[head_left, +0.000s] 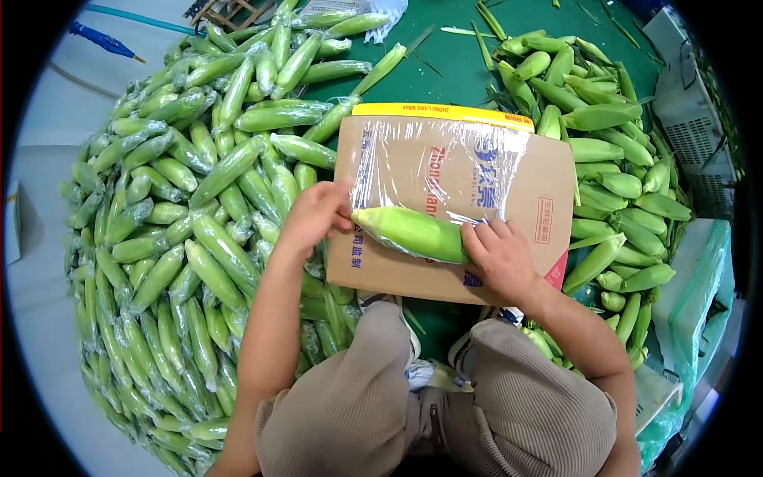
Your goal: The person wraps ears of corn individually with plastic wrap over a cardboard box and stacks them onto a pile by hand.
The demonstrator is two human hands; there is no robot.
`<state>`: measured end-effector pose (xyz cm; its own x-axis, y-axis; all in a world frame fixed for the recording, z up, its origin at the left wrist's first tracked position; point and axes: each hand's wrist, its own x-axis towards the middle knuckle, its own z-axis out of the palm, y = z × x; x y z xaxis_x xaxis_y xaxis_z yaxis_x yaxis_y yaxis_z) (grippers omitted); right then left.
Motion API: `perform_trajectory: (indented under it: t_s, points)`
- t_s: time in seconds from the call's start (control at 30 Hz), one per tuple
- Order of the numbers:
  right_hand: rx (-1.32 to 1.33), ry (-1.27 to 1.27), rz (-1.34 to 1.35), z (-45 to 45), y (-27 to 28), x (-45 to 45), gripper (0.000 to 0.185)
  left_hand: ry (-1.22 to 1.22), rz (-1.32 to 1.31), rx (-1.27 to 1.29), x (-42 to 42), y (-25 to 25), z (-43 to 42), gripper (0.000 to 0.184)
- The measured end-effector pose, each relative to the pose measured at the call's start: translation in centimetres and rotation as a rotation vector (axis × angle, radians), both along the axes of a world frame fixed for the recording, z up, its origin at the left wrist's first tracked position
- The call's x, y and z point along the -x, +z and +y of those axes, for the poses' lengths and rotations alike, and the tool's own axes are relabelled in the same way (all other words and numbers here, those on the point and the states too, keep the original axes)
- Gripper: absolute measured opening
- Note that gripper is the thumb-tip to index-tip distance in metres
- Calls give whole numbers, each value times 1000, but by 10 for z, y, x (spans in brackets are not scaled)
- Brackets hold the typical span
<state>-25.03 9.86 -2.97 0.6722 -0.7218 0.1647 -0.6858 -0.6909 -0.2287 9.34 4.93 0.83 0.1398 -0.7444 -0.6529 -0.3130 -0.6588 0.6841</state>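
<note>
A green ear of corn in its husk (409, 233) lies crosswise on a flat cardboard box (517, 191) in front of me. Clear plastic wrap (413, 147) stretches over the cardboard from a yellow wrap box (445, 114) at its far edge. At the corn's left tip, my left hand (318, 213) is closed, its curled fingers pinching the near-left edge of the wrap. My right hand (499, 258) grips the right end of the corn, the fingers bent over it.
Film-wrapped corn (214, 238) is heaped high on the left. Unwrapped ears in husk (612, 167) lie piled on the right. Beyond them stand a pale plastic crate (699, 119) and a green plastic bag (703, 294). Husk scraps lie on the green floor (445, 63).
</note>
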Motion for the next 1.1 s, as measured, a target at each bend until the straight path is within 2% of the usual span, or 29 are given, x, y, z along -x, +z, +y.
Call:
perform_trajectory:
  t_s: [0.03, 0.13, 0.17, 0.23, 0.3, 0.4, 0.43, 0.53, 0.57, 0.67, 0.73, 0.77, 0.83, 0.87, 0.93, 0.97, 1.03, 1.1]
  points:
    - [24, 1, 13, -1, -1, 0, 51, -100, -2, 32, 8, -3, -1, 31]
    - [36, -9, -4, 1, -4, 2, 50, -69, 64, 32, 13, -22, 5, 27]
    - [-6, -38, -38, 2, -5, 3, 51, 63, 96, 81, 15, -28, 11, 25]
    - [-95, -104, -111, 1, -3, 4, 52, 139, 68, 157, 13, -32, 25, 26]
    - [-166, -72, -73, -2, 2, 6, 54, 255, 75, 234, 13, -31, 39, 25]
    - [-225, 30, -45, -13, 8, 10, 57, 356, -105, 434, 30, -25, 56, 23]
    - [-244, 71, -38, -15, 9, 11, 57, 86, -454, 730, 36, -26, 64, 23]
    - [-341, 136, -65, -24, 12, 12, 60, -260, -648, 1102, 66, -31, 64, 21]
    - [-376, 142, -53, -28, 13, 13, 62, -319, -485, 1037, 65, -53, 72, 40]
    - [-474, 141, -60, -40, 18, 11, 68, -443, -687, 1140, 80, -48, 73, 70]
    - [-527, 95, -119, -42, 28, 10, 73, -582, -718, 1052, 80, -45, 69, 80]
    - [-472, -21, -181, -39, 26, 8, 76, -652, -733, 1007, 80, -44, 65, 86]
    - [-358, -249, -294, -33, 17, 4, 81, -702, -703, 814, 84, -30, 49, 83]
    - [-197, -264, -287, -32, 12, 3, 83, -715, -685, 712, 87, -24, 41, 81]
    - [123, -267, -268, -32, 4, 1, 87, -755, -811, 801, 91, -17, 30, 79]
    - [118, -216, -226, -33, 2, 0, 89, -783, -876, 846, 92, -14, 22, 78]
    - [107, -130, -149, -30, 0, -5, 93, -813, -834, 797, 93, -10, -7, 73]
    - [74, -213, -138, -40, 7, -14, 93, -798, -845, 736, 98, -16, -49, 66]
